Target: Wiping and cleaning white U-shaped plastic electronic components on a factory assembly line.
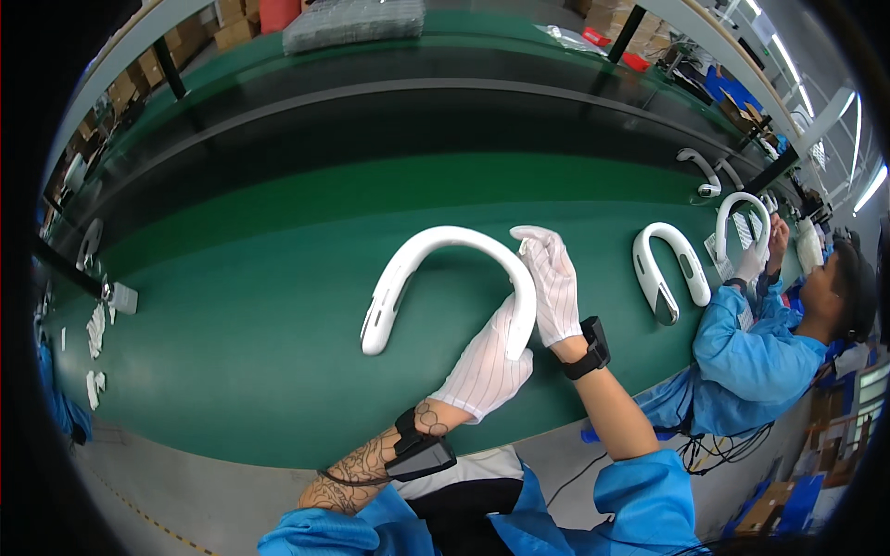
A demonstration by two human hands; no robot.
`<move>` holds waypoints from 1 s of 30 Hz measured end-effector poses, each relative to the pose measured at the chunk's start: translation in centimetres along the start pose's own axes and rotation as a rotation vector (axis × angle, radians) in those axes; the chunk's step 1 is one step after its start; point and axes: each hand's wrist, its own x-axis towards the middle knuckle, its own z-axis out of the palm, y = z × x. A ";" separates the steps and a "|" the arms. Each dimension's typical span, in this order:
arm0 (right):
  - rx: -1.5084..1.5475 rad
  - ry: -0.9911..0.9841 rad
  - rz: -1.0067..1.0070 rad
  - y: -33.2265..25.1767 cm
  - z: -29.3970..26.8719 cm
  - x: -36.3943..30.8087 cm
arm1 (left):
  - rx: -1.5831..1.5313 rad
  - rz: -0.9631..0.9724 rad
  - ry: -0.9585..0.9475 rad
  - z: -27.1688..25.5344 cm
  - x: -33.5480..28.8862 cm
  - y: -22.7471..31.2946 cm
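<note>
White U-shaped neck band [436, 243] over green belt [278, 371], left hand [487, 366] grip clamped on one end, right hand [553, 283] fingers flat against it

Gloved left hand [487, 363] covers one end of white U-shaped band [436, 255] — co-worker [788, 324] half cut off by rim.

brown cardboard boxes [148, 69] | far left, behind bench | clear wrapped bundle [352, 23] | top centre
</note>
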 end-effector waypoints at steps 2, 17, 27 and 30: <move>-0.090 0.028 -0.088 -1.2 -0.6 -0.2 | -0.097 -0.147 -0.176 -0.9 0.4 1.4; -0.606 -0.698 -0.838 -8.2 -4.5 0.2 | 0.070 0.099 -0.499 -5.5 -0.1 5.8; -0.455 -0.436 -0.853 -11.2 -1.6 -2.2 | -0.200 -0.118 -0.441 -7.9 -0.1 6.6; -0.437 -0.447 -0.944 -10.8 0.0 -1.9 | -0.373 -0.243 -0.436 -8.9 -1.3 6.5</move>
